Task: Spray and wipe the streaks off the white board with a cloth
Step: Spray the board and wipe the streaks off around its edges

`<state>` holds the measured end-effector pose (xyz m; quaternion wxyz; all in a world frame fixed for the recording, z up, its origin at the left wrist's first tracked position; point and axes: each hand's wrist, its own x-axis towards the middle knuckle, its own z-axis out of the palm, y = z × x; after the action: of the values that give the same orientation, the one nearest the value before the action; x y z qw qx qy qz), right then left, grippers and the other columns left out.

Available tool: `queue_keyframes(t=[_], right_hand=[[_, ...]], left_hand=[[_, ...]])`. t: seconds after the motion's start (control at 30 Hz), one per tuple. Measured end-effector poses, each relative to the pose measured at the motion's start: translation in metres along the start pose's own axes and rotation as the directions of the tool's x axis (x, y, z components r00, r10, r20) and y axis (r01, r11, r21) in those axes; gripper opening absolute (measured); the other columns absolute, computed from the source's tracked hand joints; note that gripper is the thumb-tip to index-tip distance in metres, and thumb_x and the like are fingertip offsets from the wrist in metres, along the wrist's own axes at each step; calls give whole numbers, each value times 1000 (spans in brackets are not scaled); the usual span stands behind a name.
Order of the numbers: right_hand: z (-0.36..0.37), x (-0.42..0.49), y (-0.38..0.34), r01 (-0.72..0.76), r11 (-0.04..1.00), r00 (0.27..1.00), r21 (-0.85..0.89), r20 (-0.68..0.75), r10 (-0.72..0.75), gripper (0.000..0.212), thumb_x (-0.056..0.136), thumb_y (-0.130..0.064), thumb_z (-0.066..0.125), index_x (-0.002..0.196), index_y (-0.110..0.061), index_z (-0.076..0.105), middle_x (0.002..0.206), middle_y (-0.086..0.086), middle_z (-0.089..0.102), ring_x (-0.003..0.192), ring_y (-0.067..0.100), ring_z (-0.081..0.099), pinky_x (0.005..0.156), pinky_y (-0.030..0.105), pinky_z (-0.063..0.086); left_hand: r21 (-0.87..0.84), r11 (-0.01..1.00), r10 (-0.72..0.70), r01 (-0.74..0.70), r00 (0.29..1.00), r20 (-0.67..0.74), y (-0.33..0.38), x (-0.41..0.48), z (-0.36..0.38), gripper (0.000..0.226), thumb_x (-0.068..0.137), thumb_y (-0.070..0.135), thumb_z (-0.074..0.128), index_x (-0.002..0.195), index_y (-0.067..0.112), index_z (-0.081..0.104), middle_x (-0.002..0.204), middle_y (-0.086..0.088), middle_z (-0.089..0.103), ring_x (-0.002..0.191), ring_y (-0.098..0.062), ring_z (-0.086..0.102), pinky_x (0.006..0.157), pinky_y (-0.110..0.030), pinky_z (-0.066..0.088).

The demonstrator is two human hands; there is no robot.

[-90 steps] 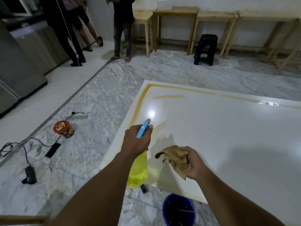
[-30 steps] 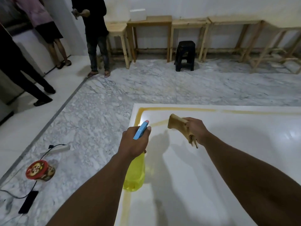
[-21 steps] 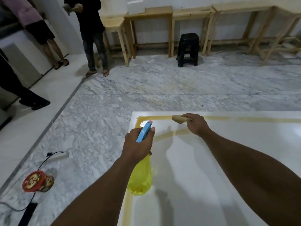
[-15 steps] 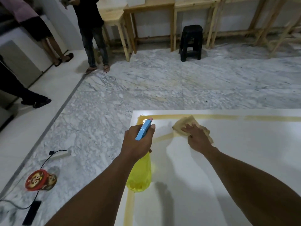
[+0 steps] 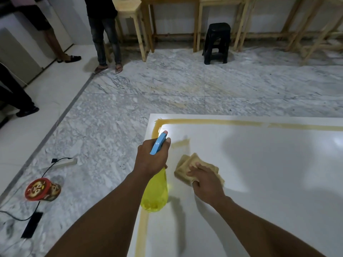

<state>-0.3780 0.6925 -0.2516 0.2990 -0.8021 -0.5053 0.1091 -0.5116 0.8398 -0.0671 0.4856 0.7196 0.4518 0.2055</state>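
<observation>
Spray bottle clasped in left hand grip; right hand flat, pressing cloth onto board.

Grey-veined marble floor, wooden tables along the wall, black stool beneath.

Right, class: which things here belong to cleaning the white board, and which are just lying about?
In use: white board; yellow streaks along its edge; spray bottle, gripped by the left hand; cloth, under the right hand.
Lying about: red-lidded tub, power strip and black stool on the floor; wooden tables by the wall.
</observation>
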Motion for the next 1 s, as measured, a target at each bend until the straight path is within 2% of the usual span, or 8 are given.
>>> queue_keyframes(t=[0.17, 0.3, 0.4, 0.47, 0.63, 0.73, 0.8, 1.0], right_hand=[[-44, 16, -31, -196, 975, 962, 109, 216, 169, 24, 82, -16, 52, 99, -21, 69, 94, -2, 70, 80, 21, 67, 65, 26, 48], [-82, 67, -28, -680, 463, 733, 568, 543, 410, 11, 78, -11, 57, 82, -7, 66, 79, 13, 61, 73, 25, 58, 69, 34, 45], [-96, 104, -15, -734, 188, 671, 653, 652, 354, 27, 82, -14, 64, 106, -1, 65, 94, 21, 67, 86, 32, 63, 81, 43, 51], [-95, 140, -18, -690, 354, 722, 631, 569, 394, 35, 77, -8, 62, 112, -5, 66, 110, 25, 67, 93, 34, 65, 85, 49, 53], [-87, 199, -36, -288, 894, 957, 344, 130, 259, 50, 84, 2, 38, 117, -23, 68, 110, 2, 66, 68, 17, 59, 35, 18, 39], [-55, 212, -20, -180, 981, 955, 78, 252, 156, 64, 85, 1, 37, 136, -31, 58, 141, -1, 55, 114, 26, 61, 74, 23, 54], [-20, 200, -6, -110, 990, 917, -86, 376, 134, 62, 88, -1, 41, 140, -33, 52, 155, 0, 39, 140, 26, 38, 111, 39, 35], [25, 140, -14, -74, 997, 964, -5, 255, 73, 66, 87, 6, 40, 136, -34, 56, 156, -12, 34, 152, 17, 11, 119, 43, -1]], left_hand=[[-36, 999, -9, 9, 1000, 10, -9, -18, -6, 20, 102, 37, 64, 82, 37, 67, 93, -28, 72, 70, -31, 74, 55, -34, 65], [-70, 997, -9, 9, 1000, -10, -10, -15, -16, 15, 103, 35, 64, 93, 47, 67, 93, -27, 72, 66, -27, 73, 54, -31, 64], [-68, 998, -6, 5, 1000, -25, -12, -8, -24, 16, 102, 34, 65, 90, 44, 69, 91, -27, 72, 62, -19, 69, 51, -28, 62], [-51, 999, -19, 17, 999, -39, -18, 3, -30, 16, 102, 36, 64, 88, 31, 69, 91, -27, 72, 63, -19, 70, 51, -25, 60], [-36, 999, -31, 29, 998, -47, -25, 18, -35, 16, 103, 35, 62, 94, 22, 66, 94, -26, 74, 66, -16, 69, 47, -11, 50], [-28, 999, -31, 30, 998, -51, -31, 26, -35, 16, 103, 36, 63, 91, 25, 64, 93, -27, 74, 63, -19, 70, 49, -19, 56], [-19, 999, -28, 27, 998, -56, -35, 29, -36, 17, 102, 39, 63, 87, 30, 63, 92, -25, 75, 68, -22, 73, 53, -26, 61], [-9, 999, -31, 31, 997, -71, -41, 25, -47, 16, 102, 39, 64, 87, 34, 69, 92, -23, 74, 76, -28, 75, 59, -38, 66]])
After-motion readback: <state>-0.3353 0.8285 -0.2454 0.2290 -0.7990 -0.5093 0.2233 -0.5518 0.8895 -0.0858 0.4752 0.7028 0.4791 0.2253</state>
